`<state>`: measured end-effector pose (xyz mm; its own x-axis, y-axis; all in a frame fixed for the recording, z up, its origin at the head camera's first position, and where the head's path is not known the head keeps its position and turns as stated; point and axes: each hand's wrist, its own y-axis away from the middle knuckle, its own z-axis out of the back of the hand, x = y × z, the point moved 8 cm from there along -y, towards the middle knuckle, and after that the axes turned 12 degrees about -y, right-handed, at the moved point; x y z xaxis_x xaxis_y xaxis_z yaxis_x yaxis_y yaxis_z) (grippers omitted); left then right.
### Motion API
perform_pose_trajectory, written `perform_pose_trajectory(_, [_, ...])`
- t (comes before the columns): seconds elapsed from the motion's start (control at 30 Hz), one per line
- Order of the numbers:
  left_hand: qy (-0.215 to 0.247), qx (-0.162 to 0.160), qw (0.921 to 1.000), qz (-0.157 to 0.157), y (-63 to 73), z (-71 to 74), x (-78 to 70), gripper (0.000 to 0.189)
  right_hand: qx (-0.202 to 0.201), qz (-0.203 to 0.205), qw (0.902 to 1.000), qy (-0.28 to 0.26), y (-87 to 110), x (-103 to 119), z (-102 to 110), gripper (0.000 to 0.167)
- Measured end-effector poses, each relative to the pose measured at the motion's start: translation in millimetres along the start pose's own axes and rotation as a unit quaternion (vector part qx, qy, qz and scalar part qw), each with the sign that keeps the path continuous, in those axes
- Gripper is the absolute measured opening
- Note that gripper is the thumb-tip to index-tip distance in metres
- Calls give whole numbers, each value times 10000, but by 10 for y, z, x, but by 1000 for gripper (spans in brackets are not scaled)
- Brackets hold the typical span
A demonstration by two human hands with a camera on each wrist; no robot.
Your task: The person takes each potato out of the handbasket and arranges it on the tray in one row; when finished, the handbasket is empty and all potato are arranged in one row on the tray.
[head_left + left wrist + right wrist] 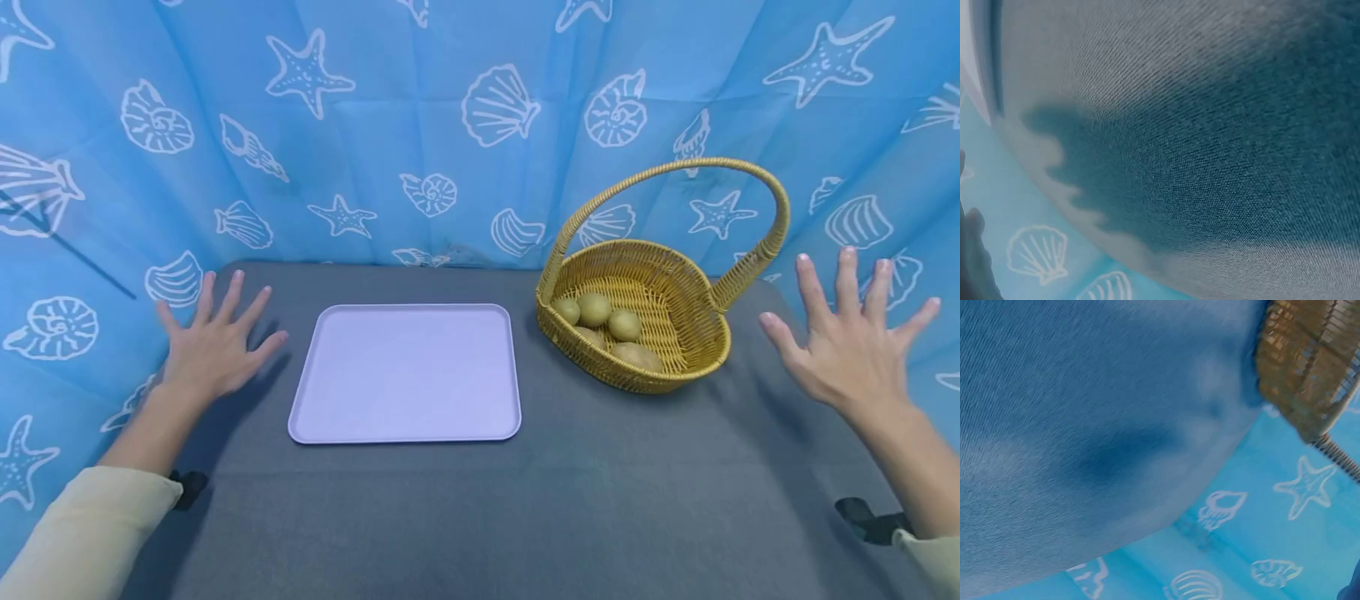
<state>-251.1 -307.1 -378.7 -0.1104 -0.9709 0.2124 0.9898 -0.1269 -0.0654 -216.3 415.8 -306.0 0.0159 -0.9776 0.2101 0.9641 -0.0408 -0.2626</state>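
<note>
My left hand (pixel 210 354) hovers over the left side of the table with its fingers spread and nothing in it. To its right lies a pale lilac rectangular tray (pixel 405 375) with a bare surface. At the right, my right hand (pixel 858 358) is held up, fingers fanned out, also holding nothing. Between the tray and that hand stands a yellow-brown wicker basket (pixel 675 367) with a tall arched handle. Several round, potato-like things (pixel 625 325) sit inside it, gathered at its left. In the right wrist view, part of the basket (pixel 1304 362) shows at the upper right.
A dark grey cloth covers the table (pixel 525 517). A blue curtain (pixel 420 142) printed with white shells and starfish hangs behind it and along both sides. The basket's handle rises high in front of the curtain. Dark straps (pixel 873 523) show by both wrists.
</note>
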Motion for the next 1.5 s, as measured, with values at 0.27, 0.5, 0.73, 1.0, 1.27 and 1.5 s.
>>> perform_pose_trajectory(0.27, [-137, 26, 9986, -519, 4, 8, -177, 82, -104, 773, 9970, 13, 54, 410, 63, 82])
perform_pose_trajectory(0.5, [-19, 540, 9955, -776, 33, -75, -272, 85, 429, 2046, 9762, -579, 75, 790, -88, 73])
perform_pose_trajectory(0.73, [319, 1050, 9869, -1184, 76, -125, -454, 92, 1738, 1931, 9434, -2060, 76, 1005, -263, 68])
perform_pose_trajectory(1.0, [962, 1496, 9715, -1564, 105, -166, -573, 86, 3050, 1577, 8808, -3259, -15, 1171, -464, 67])
perform_pose_trajectory(1.27, [1245, 1589, 9635, -1758, 87, -227, -550, 86, 4364, 1600, 8280, -3135, -52, 1221, -705, 56])
perform_pose_trajectory(1.5, [1417, 1599, 9597, -1828, 99, -227, -558, 87, 4950, 1458, 7992, -3082, -107, 1216, -864, 59])
